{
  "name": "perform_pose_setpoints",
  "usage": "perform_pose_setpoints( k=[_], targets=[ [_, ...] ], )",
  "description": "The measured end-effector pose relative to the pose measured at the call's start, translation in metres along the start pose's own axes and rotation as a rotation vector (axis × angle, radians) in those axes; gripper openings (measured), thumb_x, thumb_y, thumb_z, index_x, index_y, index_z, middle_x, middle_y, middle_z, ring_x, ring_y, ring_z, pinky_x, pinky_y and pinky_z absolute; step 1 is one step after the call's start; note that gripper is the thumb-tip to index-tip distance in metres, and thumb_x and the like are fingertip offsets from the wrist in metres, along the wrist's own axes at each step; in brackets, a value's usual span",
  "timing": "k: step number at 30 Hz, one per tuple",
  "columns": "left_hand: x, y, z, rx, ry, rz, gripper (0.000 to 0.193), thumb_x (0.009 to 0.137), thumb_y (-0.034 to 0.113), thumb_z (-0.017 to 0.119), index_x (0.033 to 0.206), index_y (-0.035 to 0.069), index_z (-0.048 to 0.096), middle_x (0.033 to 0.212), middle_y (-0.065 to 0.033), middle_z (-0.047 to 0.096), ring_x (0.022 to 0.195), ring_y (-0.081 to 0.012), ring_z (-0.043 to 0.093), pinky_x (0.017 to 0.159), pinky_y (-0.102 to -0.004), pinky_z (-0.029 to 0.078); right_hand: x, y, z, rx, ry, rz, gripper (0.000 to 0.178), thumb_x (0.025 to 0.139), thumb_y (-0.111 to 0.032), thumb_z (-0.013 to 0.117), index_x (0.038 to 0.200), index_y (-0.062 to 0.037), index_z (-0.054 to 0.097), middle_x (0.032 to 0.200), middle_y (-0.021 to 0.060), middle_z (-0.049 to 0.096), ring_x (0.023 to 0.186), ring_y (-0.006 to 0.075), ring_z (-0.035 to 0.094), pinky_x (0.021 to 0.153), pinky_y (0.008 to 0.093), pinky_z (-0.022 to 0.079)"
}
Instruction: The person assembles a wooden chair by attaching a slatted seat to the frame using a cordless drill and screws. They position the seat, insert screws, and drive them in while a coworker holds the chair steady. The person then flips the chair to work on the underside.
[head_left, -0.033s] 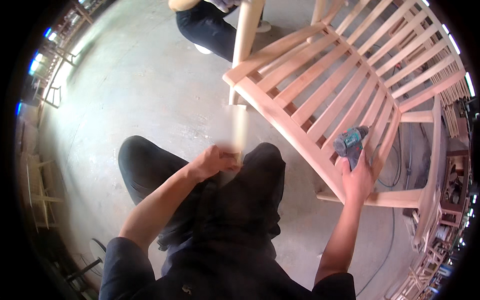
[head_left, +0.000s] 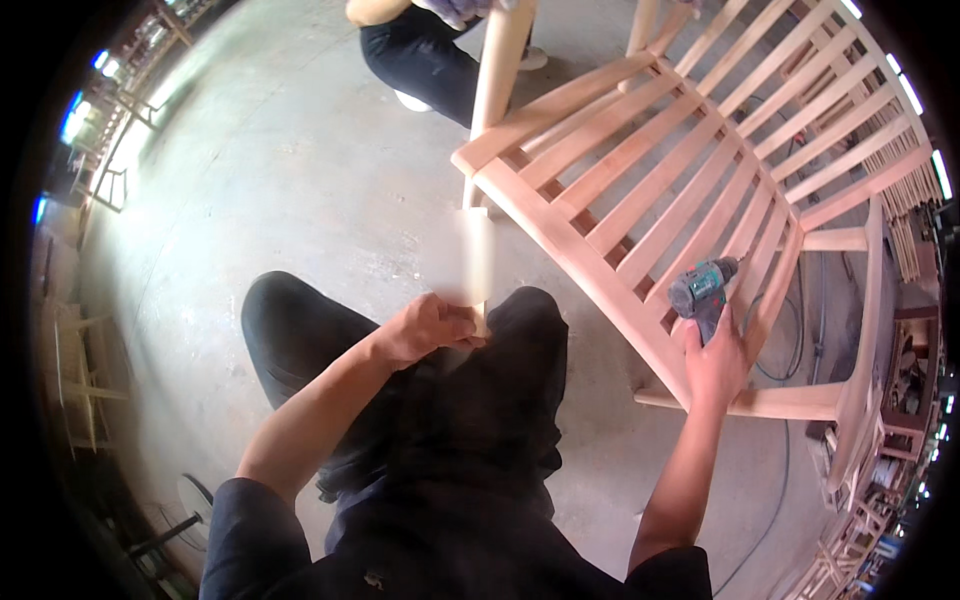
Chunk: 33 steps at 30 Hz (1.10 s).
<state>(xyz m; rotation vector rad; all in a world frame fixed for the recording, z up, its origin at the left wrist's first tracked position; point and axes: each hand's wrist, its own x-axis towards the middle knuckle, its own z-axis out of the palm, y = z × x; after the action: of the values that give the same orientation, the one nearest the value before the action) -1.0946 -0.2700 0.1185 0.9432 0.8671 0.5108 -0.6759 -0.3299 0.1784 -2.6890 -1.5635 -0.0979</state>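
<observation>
Only slightly, the chair frame (head_left: 572,248) has shifted rightward at upper right. Left hand (head_left: 425,330), at centre, pinches the pale wooden piece (head_left: 483,268) by its lower end, seemingly for control; the right hand (head_left: 717,362) is clamped round the drill's (head_left: 703,287) handle. Grey floor (head_left: 330,200) left of the chair's edge gives the piece room.

Dark navy short-sleeved shirt (head_left: 450,555), lower centre of frame. Left sleeve (head_left: 255,535) at lower left, right sleeve (head_left: 668,575) at lower right; both plain, loose, ending near the elbow. Small pale mark (head_left: 373,580) on the shirt front, bottom edge; too small to make out. Black trousers (head_left: 310,335), mid-frame, matte, rounded over the knees, creased near the hips. Forearms (head_left: 320,415) bare; left hand (head_left: 420,330) and right hand (head_left: 716,368) likewise.
</observation>
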Motion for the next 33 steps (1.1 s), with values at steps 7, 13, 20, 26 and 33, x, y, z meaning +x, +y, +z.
perform_pose_setpoints(
  k=[7, 13, 20, 26, 33],
  targets=[
    [-0.042, 0.034, 0.051, -0.646, -0.304, 0.215, 0.019, 0.104, 0.01, 0.059, 0.117, -0.002, 0.066, 0.1, -0.0129, 0.068, 0.085, -0.0184, 0.068, 0.079, -0.0278, 0.056, -0.007, 0.008, -0.002, -0.015, 0.067, -0.045, 0.067, 0.092, -0.046, 0.066, 0.145, -0.0058, 0.055, 0.126, 0.0187, 0.07, 0.112, 0.0375, 0.066, 0.095, 0.0474, 0.053],
    [-0.041, 0.032, 0.064, -0.735, -0.334, 0.282, 0.021, 0.102, 0.013, 0.063, 0.116, -0.003, 0.065, 0.097, -0.0127, 0.068, 0.082, -0.0196, 0.068, 0.076, -0.0278, 0.055, -0.007, 0.013, 0.004, 0.085, 0.124, -0.043, 0.067, 0.089, -0.046, 0.069, 0.141, -0.0058, 0.059, 0.124, 0.0194, 0.071, 0.111, 0.0388, 0.067, 0.095, 0.0481, 0.053],
    [-0.028, 0.04, 0.058, -0.744, -0.286, 0.245, 0.02, 0.105, 0.011, 0.058, 0.119, -0.002, 0.064, 0.103, -0.0126, 0.071, 0.086, -0.0174, 0.07, 0.08, -0.0271, 0.056, -0.014, -0.008, -0.018, 0.13, 0.05, 0.11, 0.071, 0.084, -0.049, 0.072, 0.139, -0.0059, 0.062, 0.124, 0.0197, 0.071, 0.114, 0.0393, 0.067, 0.098, 0.0489, 0.052],
    [-0.025, 0.036, 0.056, -0.777, -0.291, 0.277, 0.025, 0.106, 0.012, 0.056, 0.126, -0.003, 0.062, 0.105, -0.0122, 0.071, 0.087, -0.0171, 0.069, 0.08, -0.0263, 0.056, -0.011, 0.012, 0.008, 0.311, 0.526, -0.125, 0.051, 0.086, -0.032, 0.074, 0.127, -0.0027, 0.07, 0.122, 0.0196, 0.072, 0.114, 0.0398, 0.066, 0.098, 0.0491, 0.052],
    [-0.029, 0.028, 0.055, -0.614, -0.246, 0.341, 0.028, 0.107, 0.01, 0.055, 0.127, -0.006, 0.065, 0.104, -0.0115, 0.071, 0.087, -0.0172, 0.068, 0.082, -0.028, 0.054, -0.028, -0.094, -0.034, 1.122, 0.327, -0.513, 0.034, 0.096, -0.015, 0.071, 0.126, 0.0, 0.07, 0.118, 0.0155, 0.072, 0.104, 0.0256, 0.068, 0.091, 0.0376, 0.054]
  ],
)
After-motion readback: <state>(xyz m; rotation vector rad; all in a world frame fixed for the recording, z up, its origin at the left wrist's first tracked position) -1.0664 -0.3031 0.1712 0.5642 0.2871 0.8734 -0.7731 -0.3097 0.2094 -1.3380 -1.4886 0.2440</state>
